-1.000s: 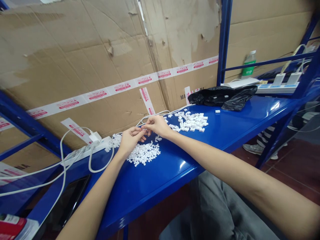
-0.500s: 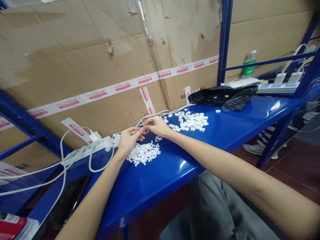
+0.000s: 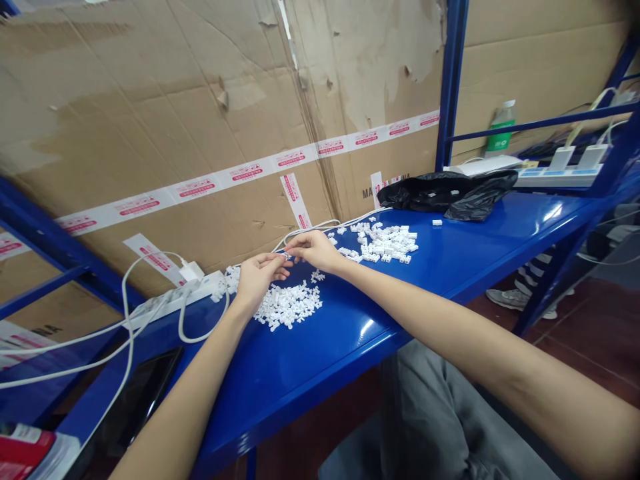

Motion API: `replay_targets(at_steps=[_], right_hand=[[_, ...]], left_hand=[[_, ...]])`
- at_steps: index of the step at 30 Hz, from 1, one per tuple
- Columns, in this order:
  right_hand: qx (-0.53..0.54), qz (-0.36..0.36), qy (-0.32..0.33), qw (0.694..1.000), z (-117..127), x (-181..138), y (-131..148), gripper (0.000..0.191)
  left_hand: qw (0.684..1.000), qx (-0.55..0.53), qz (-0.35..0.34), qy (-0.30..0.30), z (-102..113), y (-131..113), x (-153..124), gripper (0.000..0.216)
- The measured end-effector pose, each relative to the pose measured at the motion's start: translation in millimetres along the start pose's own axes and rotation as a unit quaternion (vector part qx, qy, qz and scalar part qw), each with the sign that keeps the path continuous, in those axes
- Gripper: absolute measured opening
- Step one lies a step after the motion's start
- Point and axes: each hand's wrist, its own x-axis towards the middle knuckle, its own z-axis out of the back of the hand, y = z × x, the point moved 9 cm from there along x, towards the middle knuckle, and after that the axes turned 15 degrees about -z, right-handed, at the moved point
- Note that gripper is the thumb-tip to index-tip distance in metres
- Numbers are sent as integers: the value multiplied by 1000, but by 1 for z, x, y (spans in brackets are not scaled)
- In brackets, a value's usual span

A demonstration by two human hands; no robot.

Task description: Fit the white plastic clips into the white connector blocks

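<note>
My left hand point(image 3: 257, 279) and my right hand point(image 3: 317, 252) meet above the blue table, both closed with fingertips pinched together. Between them shows a small white plastic part point(image 3: 287, 255), mostly covered by the fingers. Just below the hands lies a heap of tiny white plastic pieces point(image 3: 289, 307), with more of them by the left wrist. To the right of my right hand spreads a pile of white rectangular plastic blocks point(image 3: 387, 241).
A power strip point(image 3: 173, 293) with white cables runs along the left. Behind stands a cardboard sheet point(image 3: 210, 120). A black plastic bag point(image 3: 445, 192) lies at the back right, near one loose block point(image 3: 437, 223). A dark phone point(image 3: 150, 387) rests at lower left.
The fingertips have shifted slightly, and a bit more of the small white part shows between them. The piles look the same.
</note>
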Motion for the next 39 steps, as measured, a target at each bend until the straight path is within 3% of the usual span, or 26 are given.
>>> replay_targets(at_steps=[17, 25, 30, 33, 39], right_hand=[[-33, 19, 11, 999, -4, 0, 0, 12], [-84, 22, -33, 996, 0, -2, 2, 13], [-114, 10, -7, 993, -5, -2, -2, 7], [-128, 7, 19, 992, -11, -1, -4, 13], [-150, 19, 5, 988, -12, -2, -1, 10]], left_hand=[[1000, -4, 8, -11, 1, 5, 2, 37], [1000, -3, 0, -2, -1, 1, 1, 38], [1000, 2, -18, 6, 0, 1, 2, 44], [999, 13, -29, 19, -2, 0, 3, 47], [990, 95, -101, 38, -6, -9, 3, 47]])
